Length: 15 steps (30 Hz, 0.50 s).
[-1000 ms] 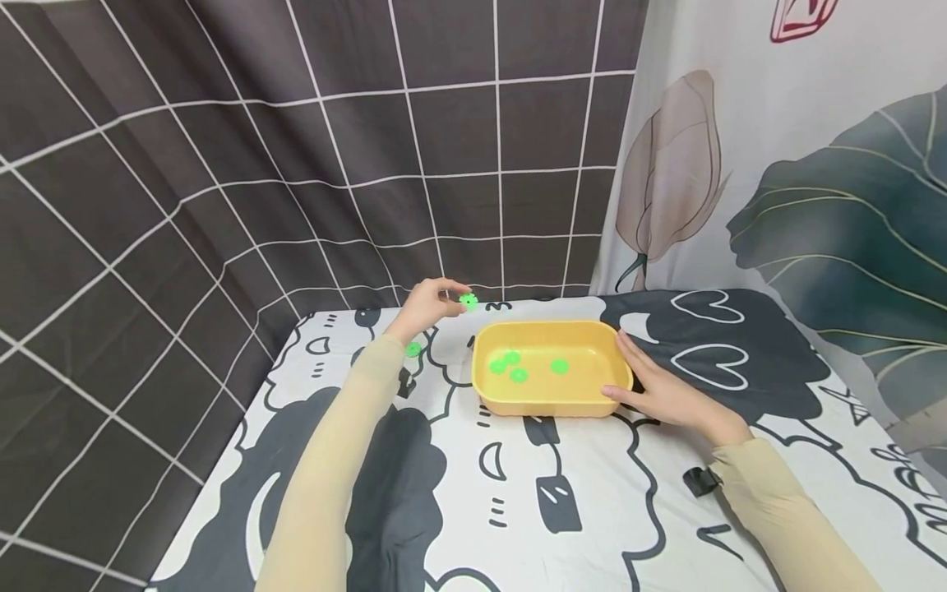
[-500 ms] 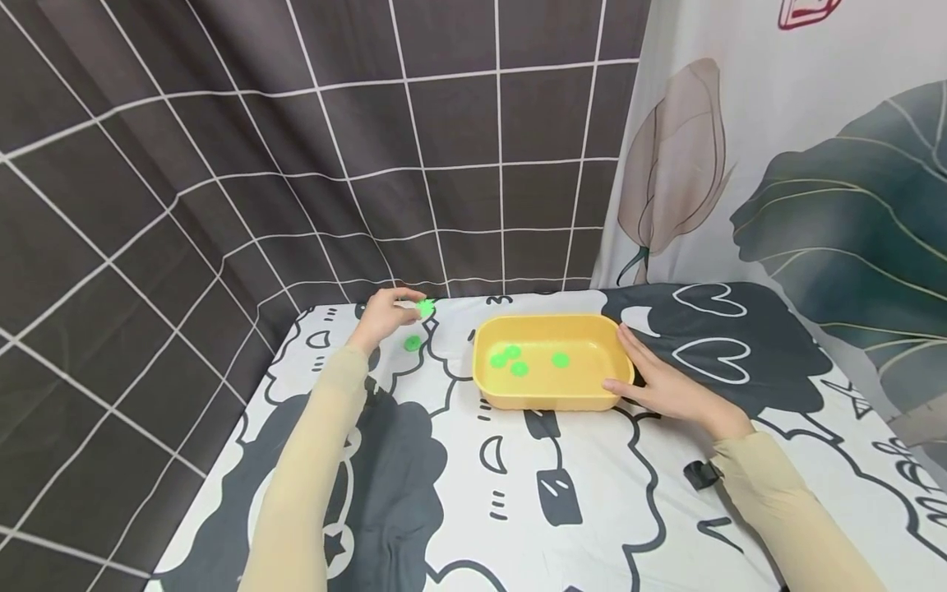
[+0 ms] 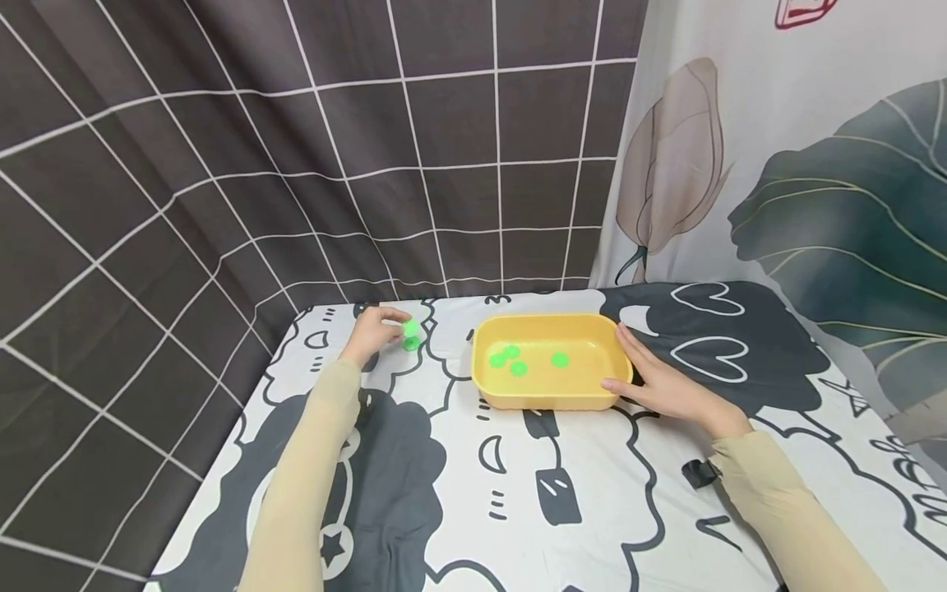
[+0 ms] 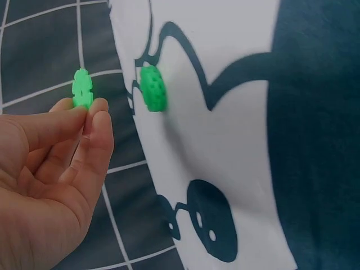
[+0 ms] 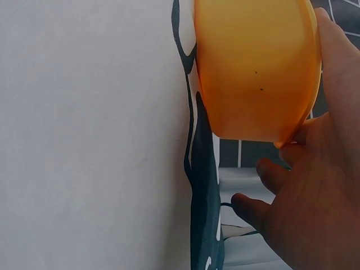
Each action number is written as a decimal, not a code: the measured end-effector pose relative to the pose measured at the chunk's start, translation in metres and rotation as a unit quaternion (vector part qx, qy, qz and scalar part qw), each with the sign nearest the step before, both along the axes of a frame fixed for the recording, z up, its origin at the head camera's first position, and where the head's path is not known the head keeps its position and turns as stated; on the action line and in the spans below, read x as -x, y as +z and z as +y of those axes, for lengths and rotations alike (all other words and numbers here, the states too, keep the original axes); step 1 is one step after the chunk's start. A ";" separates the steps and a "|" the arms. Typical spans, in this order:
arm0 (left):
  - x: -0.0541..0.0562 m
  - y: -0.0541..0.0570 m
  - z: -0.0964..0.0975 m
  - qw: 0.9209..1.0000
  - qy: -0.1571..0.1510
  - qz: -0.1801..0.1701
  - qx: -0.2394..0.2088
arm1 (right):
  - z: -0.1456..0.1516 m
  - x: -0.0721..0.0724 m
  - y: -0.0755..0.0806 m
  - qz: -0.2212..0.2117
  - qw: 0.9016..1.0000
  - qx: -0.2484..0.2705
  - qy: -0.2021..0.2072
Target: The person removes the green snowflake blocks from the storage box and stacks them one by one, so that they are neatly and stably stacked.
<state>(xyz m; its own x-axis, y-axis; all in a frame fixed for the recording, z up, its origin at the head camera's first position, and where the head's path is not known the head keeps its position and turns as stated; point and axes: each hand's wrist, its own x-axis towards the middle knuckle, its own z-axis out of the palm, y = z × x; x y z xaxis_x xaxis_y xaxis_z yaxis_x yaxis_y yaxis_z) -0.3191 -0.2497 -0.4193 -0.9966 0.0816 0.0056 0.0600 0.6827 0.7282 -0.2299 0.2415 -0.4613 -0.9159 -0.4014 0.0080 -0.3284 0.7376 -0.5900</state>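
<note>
My left hand point(image 3: 372, 330) pinches a green notched disc point(image 4: 82, 89) between thumb and fingertips, its edge toward the left wrist camera. Right below, a second green disc point(image 3: 410, 344) lies on the patterned cloth; the left wrist view shows it thick and studded, a little apart from the held one. To the right is a yellow plastic basin point(image 3: 551, 403) with several green discs point(image 3: 519, 369) on its floor, mostly toward the left. My right hand point(image 3: 669, 395) rests against the basin's right end, thumb at the near corner and fingers spread along the side.
A black-and-white printed cloth point(image 3: 459, 460) covers the surface. Behind it hangs a dark curtain point(image 3: 459, 197) with white grid lines, meeting a pale leaf-print curtain point(image 3: 755, 164) at the right. A small black device point(image 3: 698, 474) sits by the right cuff.
My left hand has moved left from near the basin, then down toward the disc on the cloth, carrying its green disc. The right hand stays at the basin.
</note>
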 end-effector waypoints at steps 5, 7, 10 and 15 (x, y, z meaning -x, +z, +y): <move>0.003 -0.007 -0.002 1.000 0.002 -0.010 0.010 | 0.000 0.001 -0.001 0.000 1.000 0.000 0.000; 0.003 -0.009 -0.003 1.000 0.003 -0.016 0.005 | 0.000 0.001 -0.001 0.001 1.000 -0.001 0.000; 0.006 -0.014 -0.004 1.000 0.006 -0.022 -0.001 | 0.000 0.000 0.000 0.001 1.000 0.000 0.001; 0.008 -0.018 -0.004 1.000 0.006 -0.025 -0.003 | -0.001 0.000 0.002 0.000 1.000 0.002 0.000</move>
<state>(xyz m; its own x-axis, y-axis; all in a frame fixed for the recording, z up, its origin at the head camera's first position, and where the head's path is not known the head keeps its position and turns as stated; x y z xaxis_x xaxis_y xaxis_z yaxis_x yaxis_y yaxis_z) -0.3274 -0.2534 -0.4373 -0.9966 0.0702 -0.0430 0.0162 0.6791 0.7339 -0.2295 0.2407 -0.4597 -0.9157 -0.4017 0.0086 -0.3283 0.7356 -0.5926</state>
